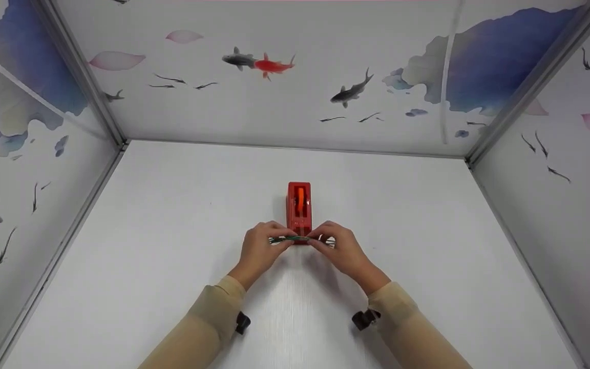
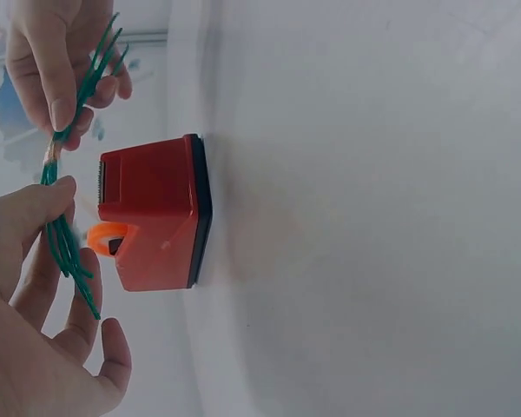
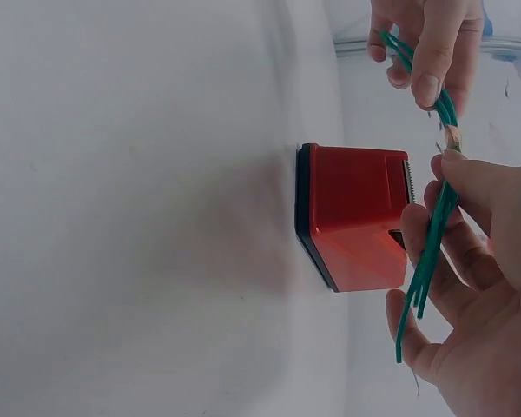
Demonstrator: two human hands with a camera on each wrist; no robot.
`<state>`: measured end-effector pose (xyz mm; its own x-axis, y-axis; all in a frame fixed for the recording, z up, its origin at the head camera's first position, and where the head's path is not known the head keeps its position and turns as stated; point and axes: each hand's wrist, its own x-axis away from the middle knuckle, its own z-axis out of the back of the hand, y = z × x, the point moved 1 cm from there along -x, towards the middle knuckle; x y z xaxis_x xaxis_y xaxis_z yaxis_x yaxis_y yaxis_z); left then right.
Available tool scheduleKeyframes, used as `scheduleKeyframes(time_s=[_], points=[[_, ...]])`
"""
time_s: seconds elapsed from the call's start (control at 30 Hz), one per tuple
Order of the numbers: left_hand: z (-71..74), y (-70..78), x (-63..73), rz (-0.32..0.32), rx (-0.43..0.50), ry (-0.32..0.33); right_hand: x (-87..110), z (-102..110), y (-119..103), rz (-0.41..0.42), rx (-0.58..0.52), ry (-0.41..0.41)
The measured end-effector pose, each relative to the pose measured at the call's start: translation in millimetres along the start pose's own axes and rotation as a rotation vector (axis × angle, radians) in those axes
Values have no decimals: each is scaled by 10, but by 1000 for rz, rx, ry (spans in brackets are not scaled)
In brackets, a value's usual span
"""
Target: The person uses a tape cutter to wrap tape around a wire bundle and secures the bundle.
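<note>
Both hands hold one bundle of thin green wires [image 2: 62, 243] above the front end of a red tape dispenser [image 1: 299, 224]. My left hand [image 1: 263, 249] pinches it between thumb and fingers on one side, and my right hand [image 1: 342, 249] pinches the other side. Between the two grips a short band of clear, tan-looking tape [image 3: 452, 137] wraps the middle of the bundle. Loose wire ends fan out past each hand. An orange tape roll [image 1: 300, 201] sits in the dispenser, whose toothed cutting edge [image 3: 410, 181] faces up near the fingers.
The dispenser stands on a white tabletop [image 1: 172, 215]. White panels with painted fish and leaves enclose the table at the back [image 1: 285, 113], left and right, joined by grey metal corner posts [image 1: 77, 66]. A small black camera [image 1: 243, 323] shows beside the left sleeve.
</note>
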<state>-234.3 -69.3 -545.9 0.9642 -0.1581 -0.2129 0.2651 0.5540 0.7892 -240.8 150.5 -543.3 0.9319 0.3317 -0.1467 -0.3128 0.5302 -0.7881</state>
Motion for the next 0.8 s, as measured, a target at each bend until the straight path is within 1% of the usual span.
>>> scheduleKeyframes(time_s=[0.07,0.13,0.3,0.4,0.47,0.67,0.8], points=[[-1,0,-3,-14,14,8,5,-1,2,9,3,0],[1,-1,-6,-7,44,2,9,2,0,24,-1,4],[11,-29,-13,14,174,-54,4,15,4,54,1,32],[9,-60,-19,1,225,-90,-2,24,14,69,14,44],[8,-75,-23,-5,228,-116,2,33,16,84,45,58],[4,-86,-40,26,193,-195,1,80,11,177,152,116],[9,-91,-51,29,128,-231,-6,90,25,224,174,137]])
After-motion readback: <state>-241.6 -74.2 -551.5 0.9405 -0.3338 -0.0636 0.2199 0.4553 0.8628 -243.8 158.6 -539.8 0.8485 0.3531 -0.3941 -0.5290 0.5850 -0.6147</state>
